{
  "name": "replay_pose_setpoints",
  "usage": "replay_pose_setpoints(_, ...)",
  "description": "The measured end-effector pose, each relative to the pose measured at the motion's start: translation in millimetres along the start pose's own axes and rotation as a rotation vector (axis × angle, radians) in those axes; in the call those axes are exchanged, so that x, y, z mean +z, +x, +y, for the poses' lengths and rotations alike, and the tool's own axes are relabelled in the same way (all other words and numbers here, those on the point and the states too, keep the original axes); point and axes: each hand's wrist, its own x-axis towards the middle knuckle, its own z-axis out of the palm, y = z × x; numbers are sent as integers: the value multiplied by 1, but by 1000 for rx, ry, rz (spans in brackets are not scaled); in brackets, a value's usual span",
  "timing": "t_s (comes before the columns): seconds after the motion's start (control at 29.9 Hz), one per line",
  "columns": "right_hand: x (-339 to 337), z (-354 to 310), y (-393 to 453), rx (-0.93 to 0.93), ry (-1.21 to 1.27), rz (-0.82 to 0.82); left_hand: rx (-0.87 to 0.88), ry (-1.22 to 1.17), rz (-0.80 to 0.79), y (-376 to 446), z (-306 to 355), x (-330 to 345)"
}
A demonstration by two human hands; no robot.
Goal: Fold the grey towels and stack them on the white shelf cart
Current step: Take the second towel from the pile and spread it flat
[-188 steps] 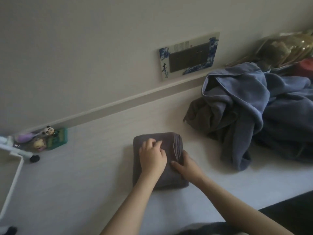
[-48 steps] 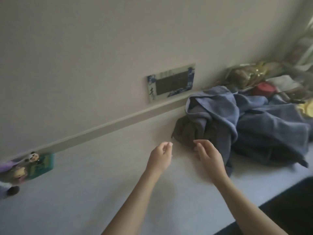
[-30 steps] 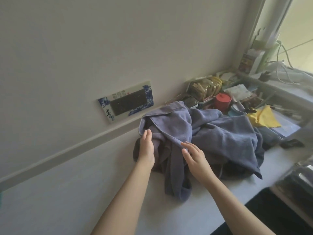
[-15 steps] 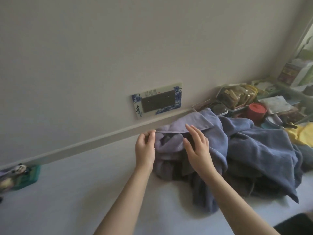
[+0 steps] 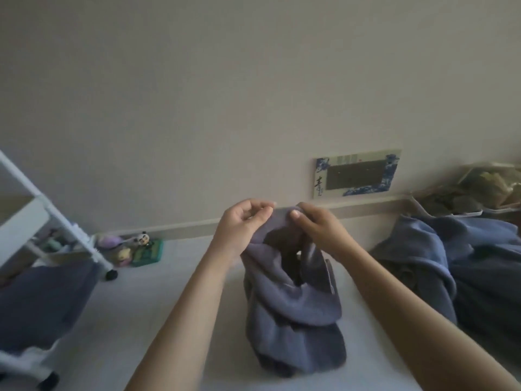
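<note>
The fingers (image 5: 260, 214) of the left hand (image 5: 242, 225) are curling in and pinching the top edge of a grey towel (image 5: 293, 314), with the thumb pressing the cloth against them. Just beside it, the right hand (image 5: 315, 225) is gripping the same edge, its fingers (image 5: 296, 213) bent over the hem and one nail showing toward the camera. Both hands are holding the towel up so that it is hanging between them in loose folds, its lower part bunching on the pale tabletop (image 5: 158, 311) directly under the hands. The two forearms are reaching in from the bottom of the view, one on each side of the hanging cloth.

To the right, a pile of unfolded grey towels (image 5: 451, 263) is lying crumpled on the tabletop, apart from the one being held. Behind the pile, against the wall, a clear tray (image 5: 473, 193) of blurred items is sitting. On the wall above the hands, a dark switch plate with a blue-and-white patterned frame (image 5: 356, 173) is showing.

To the left, the white shelf cart (image 5: 50, 213) is standing on black wheels, and a folded grey towel (image 5: 39, 303) is lying on its lower shelf. Between the cart and the hands, near the wall, small toy figures (image 5: 132, 246), one a panda, are sitting on a green tray.
</note>
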Motion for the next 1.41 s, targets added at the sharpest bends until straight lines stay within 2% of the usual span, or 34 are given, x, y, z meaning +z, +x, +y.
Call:
replay_pose_setpoints(0.07,8,-25,20,-40,-28,-4,-55,18,-40,5,8,-28)
replay_pose_setpoints(0.17,32,-69,48,-133,-134,72,-78,2,-8,5,22,-76)
replay_pose_setpoints(0.37,45,-116,87,-180,-53,287,-106,-10,54,-5,42,-155)
replay_pose_setpoints(0.57,57,-135,90,-179,18,270,10,168,114,-13,47,-191)
replay_pose_setpoints(0.77,65,-135,69,-93,160,167,96,320,150,-16,22,-181)
replay_pose_setpoints(0.9,59,-128,58,1,294,225,138,325,169,-16,-1,-168)
replay_pose_setpoints(1.1,43,-123,44,23,321,306,29,379,197,-16,-23,-151)
replay_pose_setpoints(1.17,34,-125,42,25,380,350,-21,350,157,-14,-24,-146)
replay_pose_setpoints(1.3,16,-139,38,10,540,392,-58,285,181,-9,-20,-137)
replay_pose_setpoints(1.41,-1,-148,35,5,597,451,-114,39,79,-5,-11,-127)
